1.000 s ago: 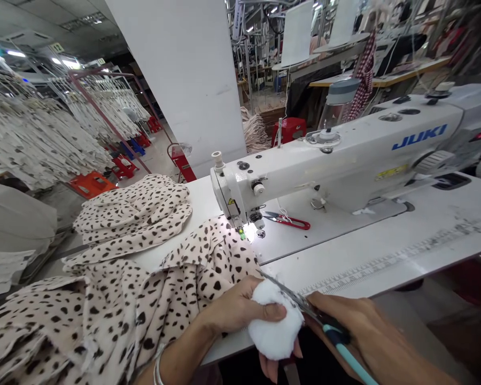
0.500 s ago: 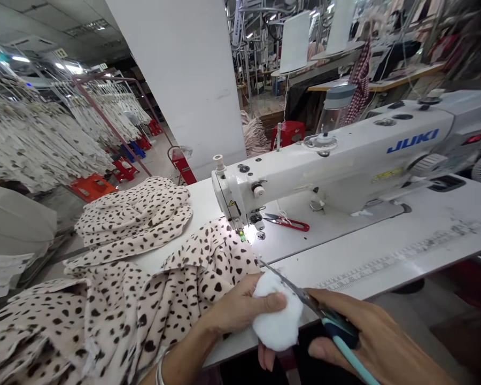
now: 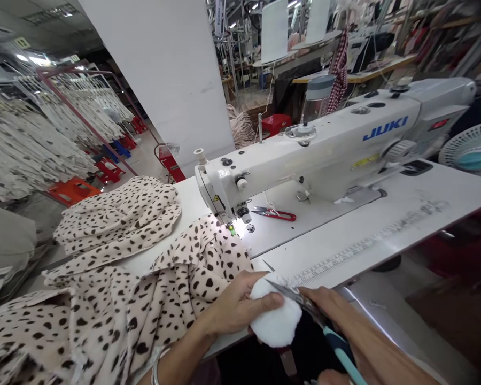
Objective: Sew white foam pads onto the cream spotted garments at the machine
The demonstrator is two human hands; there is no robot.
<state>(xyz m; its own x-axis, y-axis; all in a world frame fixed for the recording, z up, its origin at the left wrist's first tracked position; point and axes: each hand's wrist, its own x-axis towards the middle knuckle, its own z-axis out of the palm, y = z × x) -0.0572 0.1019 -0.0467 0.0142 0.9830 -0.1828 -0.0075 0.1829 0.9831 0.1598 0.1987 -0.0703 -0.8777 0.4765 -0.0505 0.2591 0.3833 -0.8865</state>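
Note:
My left hand [image 3: 244,305] grips a rounded piece of white fluffy fabric [image 3: 278,321], its thumb pressed flat on top. In my right hand [image 3: 336,321] is a pair of scissors [image 3: 339,345] with teal and dark handles. The blades are parted at the upper edge of the white piece, one lying over it and the other tip showing beyond. Left of my hands, pale pink fabric with dark spots [image 3: 196,262] spreads over the table and reaches under the needle area of a white sewing machine [image 3: 304,155].
Red thread snips [image 3: 278,214] lie on the machine bed. A ruler scale [image 3: 336,259] runs along the table's front. Another spotted bundle [image 3: 120,214] sits at the left, and a white fan [image 3: 471,149] stands at the right. A pillar [image 3: 164,69] rises behind.
The scissor blades have opened wider over the white piece, and my right thumb has moved down with the handle. The view has shifted to the right.

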